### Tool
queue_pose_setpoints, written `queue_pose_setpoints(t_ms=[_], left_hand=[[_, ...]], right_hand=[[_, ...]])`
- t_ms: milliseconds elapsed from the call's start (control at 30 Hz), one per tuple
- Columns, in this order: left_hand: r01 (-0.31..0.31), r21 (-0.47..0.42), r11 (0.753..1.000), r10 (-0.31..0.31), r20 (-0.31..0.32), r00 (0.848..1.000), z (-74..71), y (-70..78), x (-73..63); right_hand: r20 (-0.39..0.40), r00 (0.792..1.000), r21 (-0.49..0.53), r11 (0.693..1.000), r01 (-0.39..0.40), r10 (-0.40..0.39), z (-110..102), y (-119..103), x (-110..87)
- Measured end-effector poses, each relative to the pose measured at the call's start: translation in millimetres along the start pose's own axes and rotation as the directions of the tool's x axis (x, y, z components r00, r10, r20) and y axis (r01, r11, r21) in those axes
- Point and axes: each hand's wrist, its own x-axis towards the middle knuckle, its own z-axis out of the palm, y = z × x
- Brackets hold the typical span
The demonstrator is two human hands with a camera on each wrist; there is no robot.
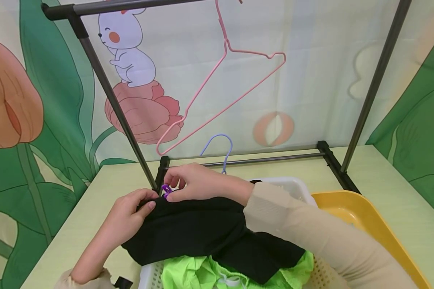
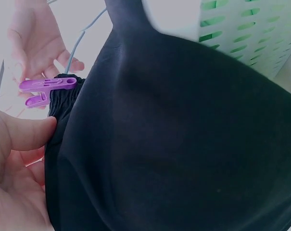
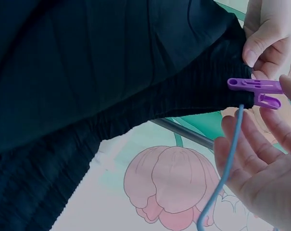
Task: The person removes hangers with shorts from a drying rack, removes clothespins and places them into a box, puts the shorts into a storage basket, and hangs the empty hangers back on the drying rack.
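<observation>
Black shorts [image 1: 195, 224] with a gathered elastic waistband [image 3: 193, 91] hang over a white basket. My left hand [image 1: 132, 214] pinches the waistband's left end between thumb and fingers. A purple clothespin [image 3: 253, 85] sits clipped on that end, beside the left thumb. My right hand [image 1: 202, 182] pinches the clothespin's handles with thumb and index finger; its other fingers hang loosely curled below. A blue wire hanger [image 3: 232, 159] runs to the waistband at the clothespin. Its hook [image 1: 218, 136] rises behind the right hand, and most of its body is hidden.
Bright green clothing [image 1: 191, 273] lies in the white basket [image 1: 296, 186] under the shorts. A yellow tray [image 1: 332, 196] stands to the right. A pink hanger [image 1: 217, 114] hangs tilted from the dark rack [image 1: 130, 6] over the table [image 1: 76, 208].
</observation>
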Motion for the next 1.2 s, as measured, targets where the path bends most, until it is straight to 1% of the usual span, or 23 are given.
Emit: queue_pose_setpoints(t_ms=[100,300,600,800,1000,1200], left_hand=[[0.003,0.0,1.0,-0.003,0.003,1.0,0.1,-0.4,0.0],[-0.015,0.004,1.0,0.015,-0.012,1.0,0.6,-1.6,-0.3],[-0.025,0.003,1.0,0.026,-0.022,0.999,1.7,-2.6,-0.1],[-0.02,0.001,1.0,0.02,-0.02,1.0,2.1,-2.6,-0.6],[-0.013,-0.002,1.0,0.013,-0.01,1.0,1.3,-1.5,-1.2],[-0.007,0.006,1.0,0.007,-0.001,1.0,1.2,-1.1,-2.2]], right_hand=[[-0.006,1.0,0.0,1.0,0.011,-0.011,2,2,2.4],[-0.034,0.999,0.034,0.999,0.021,-0.02,6,4,5.4],[-0.09,0.995,0.044,0.999,-0.027,0.031,9,5,9.5],[-0.118,0.991,0.067,0.996,-0.058,0.065,11,5,12.5],[-0.138,0.987,0.089,0.994,-0.069,0.081,13,6,14.6],[-0.163,0.983,0.134,0.989,-0.062,0.084,15,7,14.1]])
